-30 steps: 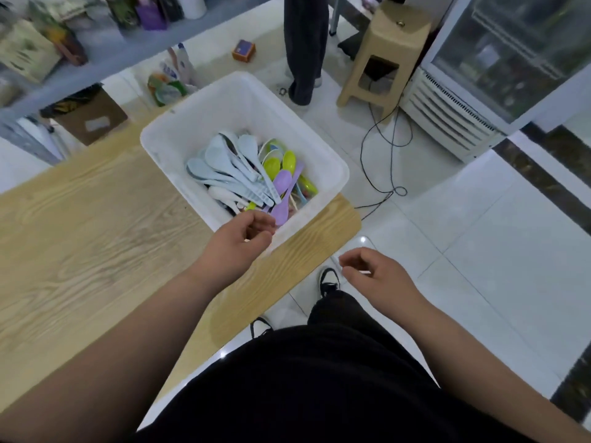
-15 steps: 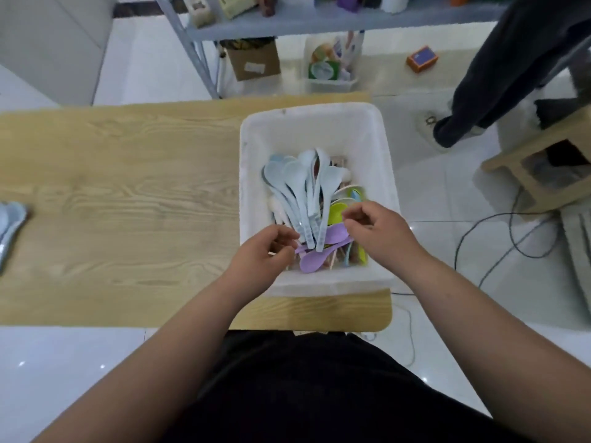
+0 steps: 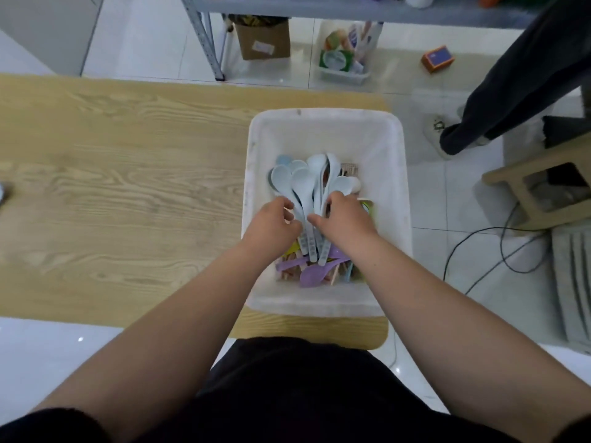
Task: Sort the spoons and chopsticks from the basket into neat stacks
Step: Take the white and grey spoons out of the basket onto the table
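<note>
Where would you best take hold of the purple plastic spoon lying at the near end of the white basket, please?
Probably at the neck, behind the bowl. The purple plastic spoon lies on top by the near wall of the white plastic basket, its bowl clear, while its handle slants away rightward among other pieces. Pinch it from above, coming from the near side.

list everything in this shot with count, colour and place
table: one, light wood, left and centre
basket: one, white, on the table's right end
pale blue spoons: a pile, count unclear, in the basket
purple spoons: at least two, basket's near end
chopsticks: several, pinkish tan, among the purple spoons
cardboard box: one, brown, under the shelf
stool: one, tan, far right
left hand: fingers curled on the pale blue spoons' handles
right hand: same, from the other side
</note>
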A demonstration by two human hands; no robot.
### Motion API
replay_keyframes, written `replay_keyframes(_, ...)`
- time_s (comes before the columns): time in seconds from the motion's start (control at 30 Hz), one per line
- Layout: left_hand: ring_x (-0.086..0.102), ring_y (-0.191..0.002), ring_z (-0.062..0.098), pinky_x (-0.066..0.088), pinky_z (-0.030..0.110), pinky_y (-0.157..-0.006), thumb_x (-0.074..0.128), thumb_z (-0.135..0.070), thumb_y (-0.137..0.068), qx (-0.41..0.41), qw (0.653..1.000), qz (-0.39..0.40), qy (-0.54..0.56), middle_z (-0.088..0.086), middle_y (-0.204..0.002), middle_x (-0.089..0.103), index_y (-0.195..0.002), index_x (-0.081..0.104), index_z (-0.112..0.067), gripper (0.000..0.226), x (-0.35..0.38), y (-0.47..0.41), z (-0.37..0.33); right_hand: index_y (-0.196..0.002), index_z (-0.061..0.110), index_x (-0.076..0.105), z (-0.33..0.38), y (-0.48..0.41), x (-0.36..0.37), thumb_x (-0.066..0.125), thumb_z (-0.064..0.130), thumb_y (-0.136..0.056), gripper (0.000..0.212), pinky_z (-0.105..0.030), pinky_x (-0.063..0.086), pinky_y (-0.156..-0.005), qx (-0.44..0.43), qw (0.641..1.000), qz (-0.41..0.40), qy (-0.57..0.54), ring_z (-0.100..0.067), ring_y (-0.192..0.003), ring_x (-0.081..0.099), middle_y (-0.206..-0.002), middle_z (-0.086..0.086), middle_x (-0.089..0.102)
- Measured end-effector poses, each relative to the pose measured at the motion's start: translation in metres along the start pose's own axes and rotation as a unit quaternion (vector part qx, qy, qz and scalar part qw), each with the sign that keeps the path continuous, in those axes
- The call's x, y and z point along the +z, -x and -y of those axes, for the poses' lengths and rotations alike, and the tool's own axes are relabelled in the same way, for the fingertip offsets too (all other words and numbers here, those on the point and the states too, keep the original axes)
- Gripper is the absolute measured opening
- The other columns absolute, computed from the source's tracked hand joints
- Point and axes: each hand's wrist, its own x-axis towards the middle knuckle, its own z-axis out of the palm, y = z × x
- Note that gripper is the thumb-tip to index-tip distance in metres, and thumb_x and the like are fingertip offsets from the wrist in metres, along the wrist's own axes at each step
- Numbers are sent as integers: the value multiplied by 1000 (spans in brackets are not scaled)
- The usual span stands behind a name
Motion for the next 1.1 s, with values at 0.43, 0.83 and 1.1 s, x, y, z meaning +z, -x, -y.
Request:
replay_keyframes(0.43,64,-83,30,43,35,-63,71,-38,-87,38,984,10,-177,3,-86,58,-113,39,-11,49,28,-48,-8,-131,6,42,-4,-5,5,58,12,-94,41,-34,44,-71,62,998,-10,-8,-32,-97,60,-117,-17,58)
replay_keyframes(0.83,64,-76,21,46,29,-57,64,-26,-88,-14,998,38,-37,3,-84,65,-98,60,-14,16,20,-47,-5,-111,20,49,-26,5,-6,59,15,-94,21,-23,35,-53,67,990,-23,-121,-14,-73,55,-96,-1,60)
replay_keyframes(1.1,70,-80,22,60,38,-70,62,-22,-90,-52,996,42,61,3,-86,73,-105,62,-14,18,19,-41,-8,-97,23,55,-29,7,-4,74,12,-86,24,-38,62,-76,136,939,-28,-316,-21,-82,72,-100,-3,70)
